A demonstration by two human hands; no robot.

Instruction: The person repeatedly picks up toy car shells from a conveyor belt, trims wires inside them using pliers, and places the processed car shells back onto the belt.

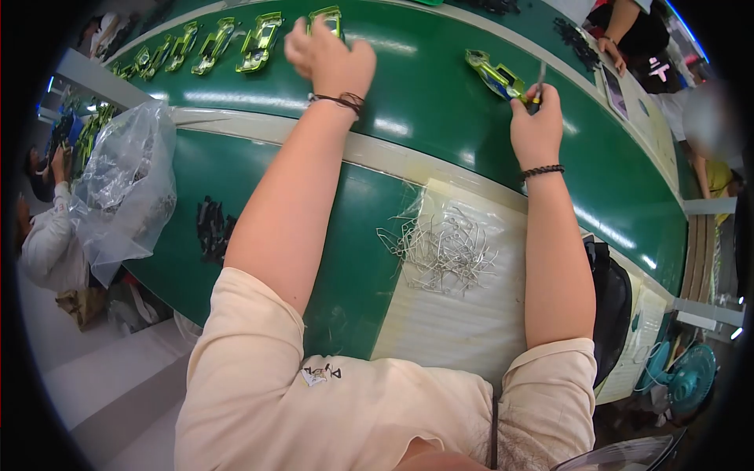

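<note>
My left hand (334, 63) is at the far side of the green work surface, its fingers apart and partly curled. Just beyond it lies a shiny green toy car body (327, 17), partly hidden by the hand; whether they touch I cannot tell. My right hand (539, 125) is closed around a small tool (536, 100) with a yellow-and-black handle and a narrow metal tip pointing up. Against its fingertips is another green toy car body (493, 75), lying at a slant; whether it is also gripped is unclear.
More green car bodies (214, 47) stand in a row at the far left. Bent metal wires (448, 250) lie piled on a pale foam sheet (424, 330). Black parts (210, 228) and a clear plastic bag (129, 184) are at left. Other people (616, 47) sit nearby.
</note>
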